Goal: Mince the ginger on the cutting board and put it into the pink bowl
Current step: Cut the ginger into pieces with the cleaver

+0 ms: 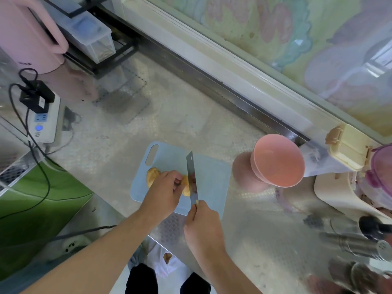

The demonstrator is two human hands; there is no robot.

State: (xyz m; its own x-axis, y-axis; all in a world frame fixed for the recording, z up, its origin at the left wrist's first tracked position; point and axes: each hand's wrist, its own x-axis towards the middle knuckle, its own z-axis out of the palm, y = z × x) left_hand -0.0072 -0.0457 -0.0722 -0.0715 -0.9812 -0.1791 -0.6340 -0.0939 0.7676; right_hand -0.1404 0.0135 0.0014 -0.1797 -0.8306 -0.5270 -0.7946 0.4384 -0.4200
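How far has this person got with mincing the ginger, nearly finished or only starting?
Only starting, it seems. Done: the ginger lies on the blue cutting board, in large pieces. In hand: the left hand steadies it while the right hand grips the cleaver, blade down on the ginger. Left: nothing looks minced yet, and the pink bowl to the right looks empty.

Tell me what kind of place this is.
Most likely a home kitchen counter. A person slices ginger with a cleaver on a blue cutting board, a pink bowl stands beside it, and a pink electric kettle sits nearby.
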